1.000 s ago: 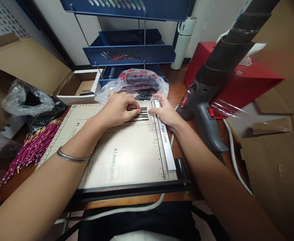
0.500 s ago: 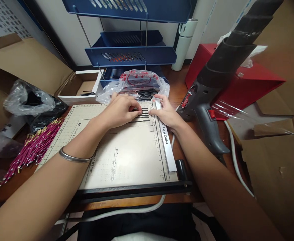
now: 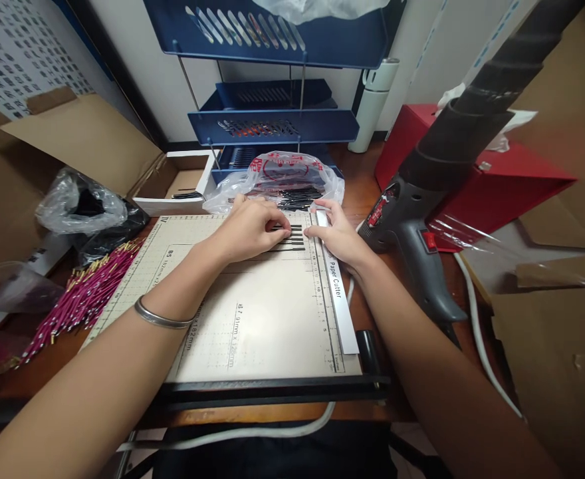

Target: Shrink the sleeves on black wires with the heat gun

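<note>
A cream paper cutter board (image 3: pixel 272 313) with printed scales lies before me. Near its far right side, several thin black wires (image 3: pixel 296 241) lie side by side, their ends thicker and pointing right. My left hand (image 3: pixel 252 229) is over them, thumb and index finger pinched on one wire; its other fingers are partly hidden. Across a small gap, my right hand (image 3: pixel 341 236) rests at the top of the white "Paper Cutter" strip (image 3: pixel 340 299). Its thumb stretches left toward the wire ends, and its index finger is apart at the far edge.
Behind the board, a clear plastic bag (image 3: pixel 297 174) holds more black wires below a blue rack (image 3: pixel 272 128). A heat gun (image 3: pixel 417 206) stands close on the right, beside a red box (image 3: pixel 502 166). Magenta wires (image 3: pixel 88 289) and an open carton (image 3: pixel 93 133) are on the left.
The camera view has tilted, so everything appears a little lower and further right. Both hands keep nearly the same places on the board, with the left still pinching.
</note>
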### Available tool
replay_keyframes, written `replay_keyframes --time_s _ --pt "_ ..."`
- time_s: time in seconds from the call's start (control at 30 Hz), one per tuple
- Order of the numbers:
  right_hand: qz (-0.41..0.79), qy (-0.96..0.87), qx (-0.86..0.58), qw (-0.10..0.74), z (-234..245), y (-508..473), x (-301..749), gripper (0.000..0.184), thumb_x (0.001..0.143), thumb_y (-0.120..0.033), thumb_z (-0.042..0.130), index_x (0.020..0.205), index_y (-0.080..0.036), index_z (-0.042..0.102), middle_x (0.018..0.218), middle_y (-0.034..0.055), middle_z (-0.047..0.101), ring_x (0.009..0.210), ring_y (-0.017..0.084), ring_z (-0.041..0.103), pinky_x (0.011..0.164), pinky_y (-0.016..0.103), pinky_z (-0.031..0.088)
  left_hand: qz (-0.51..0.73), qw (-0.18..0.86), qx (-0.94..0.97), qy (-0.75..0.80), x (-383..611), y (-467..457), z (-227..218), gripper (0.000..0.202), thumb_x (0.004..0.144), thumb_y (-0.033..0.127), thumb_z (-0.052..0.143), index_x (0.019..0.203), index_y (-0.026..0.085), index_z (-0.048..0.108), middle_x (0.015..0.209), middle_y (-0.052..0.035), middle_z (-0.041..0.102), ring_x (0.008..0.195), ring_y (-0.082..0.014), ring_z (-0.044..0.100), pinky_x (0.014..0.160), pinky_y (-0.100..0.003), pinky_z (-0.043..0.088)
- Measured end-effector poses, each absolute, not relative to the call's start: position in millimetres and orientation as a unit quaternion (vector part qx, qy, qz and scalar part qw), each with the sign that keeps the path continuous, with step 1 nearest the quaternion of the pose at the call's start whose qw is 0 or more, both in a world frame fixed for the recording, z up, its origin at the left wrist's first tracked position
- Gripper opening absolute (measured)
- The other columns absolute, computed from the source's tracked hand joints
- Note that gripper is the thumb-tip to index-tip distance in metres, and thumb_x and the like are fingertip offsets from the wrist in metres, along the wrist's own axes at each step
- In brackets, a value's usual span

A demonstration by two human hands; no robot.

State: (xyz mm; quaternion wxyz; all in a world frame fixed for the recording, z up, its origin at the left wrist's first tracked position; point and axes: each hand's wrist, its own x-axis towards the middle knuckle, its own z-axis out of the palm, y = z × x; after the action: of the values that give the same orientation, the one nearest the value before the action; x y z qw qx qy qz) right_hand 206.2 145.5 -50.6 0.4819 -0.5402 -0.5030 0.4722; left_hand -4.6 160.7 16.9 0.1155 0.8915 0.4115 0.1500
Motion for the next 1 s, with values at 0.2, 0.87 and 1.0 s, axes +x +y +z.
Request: replay_keyframes --time_s 0.2,0.87,1.0 --pt "0.450 -0.507 -0.547 0.492 -54 148 205 0.070 0.069 -0.033 0.075 0.133 -0.030 0.047 0.147 0.0100 0.061 0.143 0.032 0.058 0.129 0.060 0.041 0.196 0.092 0.875 0.432 -4 165 13 0.019 0.097 0.033 0.067 0.095 0.022 0.082 0.088 -0.0042 0.073 0.096 -0.0261 0.064 0.097 -0.048 0.035" --pt "0.454 -0.488 -0.565 0.487 -48 148 201 0.072 0.071 -0.027 0.075 0.137 -0.026 0.045 0.142 0.0127 0.064 0.131 0.030 0.066 0.123 0.057 0.048 0.199 0.123 0.863 0.448 -3 171 10 0.022 0.097 0.035 0.067 0.095 0.023 0.085 0.095 -0.0071 0.080 0.103 -0.0289 0.067 0.103 -0.052 0.038" --pt "0.451 -0.492 -0.565 0.486 -49 149 202 0.075 0.071 -0.028 0.075 0.139 -0.026 0.045 0.138 0.0115 0.064 0.128 0.030 0.067 0.122 0.057 0.048 0.192 0.127 0.864 0.449 -2 171 10 0.021 0.096 0.035 0.068 0.095 0.022 0.085 0.093 -0.0072 0.080 0.103 -0.0291 0.067 0.101 -0.052 0.038"
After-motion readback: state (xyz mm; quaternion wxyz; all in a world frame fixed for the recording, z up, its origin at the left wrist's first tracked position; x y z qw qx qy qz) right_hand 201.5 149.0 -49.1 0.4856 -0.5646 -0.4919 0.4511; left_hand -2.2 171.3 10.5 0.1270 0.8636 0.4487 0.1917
